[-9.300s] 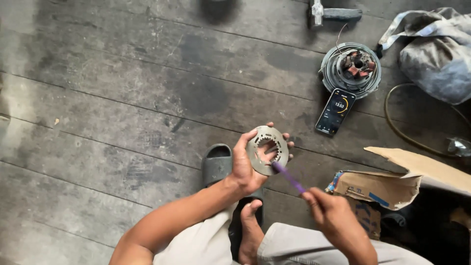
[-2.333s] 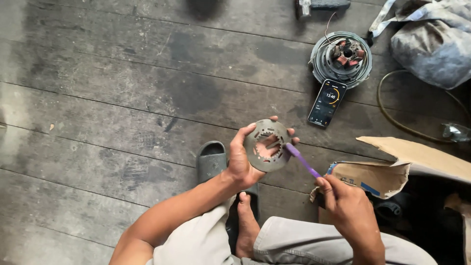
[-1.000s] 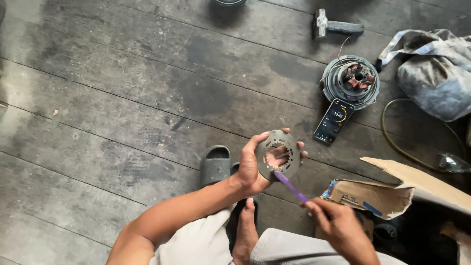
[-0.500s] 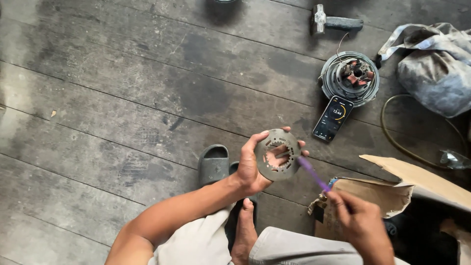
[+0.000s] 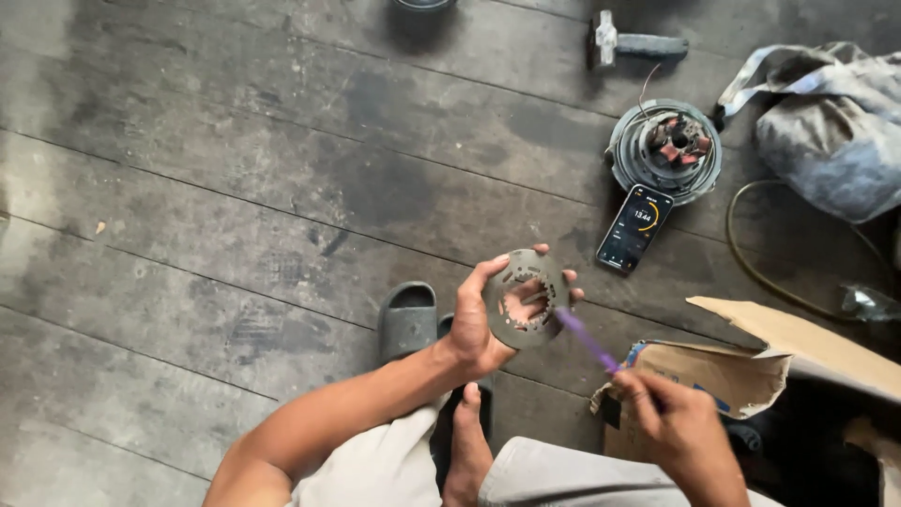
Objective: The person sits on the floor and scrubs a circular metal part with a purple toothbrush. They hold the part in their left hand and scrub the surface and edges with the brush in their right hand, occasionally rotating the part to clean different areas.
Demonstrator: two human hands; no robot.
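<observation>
1. My left hand (image 5: 479, 324) is clamped on a flat grey metal ring (image 5: 524, 299) with a toothed inner opening, thumb on its near-left edge and fingertips curled over the far and right rim. The ring is held up above the floor, facing me, near the middle of the view.
2. My right hand (image 5: 678, 422) sits nearer and to the right, fingers pinched together on the near end of a thin purple stick (image 5: 586, 338).
3. The stick slants up and left from that hand; its far tip meets the right edge of the ring, beside the toothed opening.
4. Under my left wrist I see a grey slipper (image 5: 406, 319) on the dark wooden floor (image 5: 235, 188), with my bare foot (image 5: 466, 451) just right of it.
5. Far right of the ring lies a phone (image 5: 635, 227) with a lit screen, touching a round motor housing (image 5: 664, 150) with copper windings.
6. A torn cardboard box (image 5: 751, 371) lies just beside my right hand; a grey cloth bag (image 5: 831, 131) rests at the far right.
</observation>
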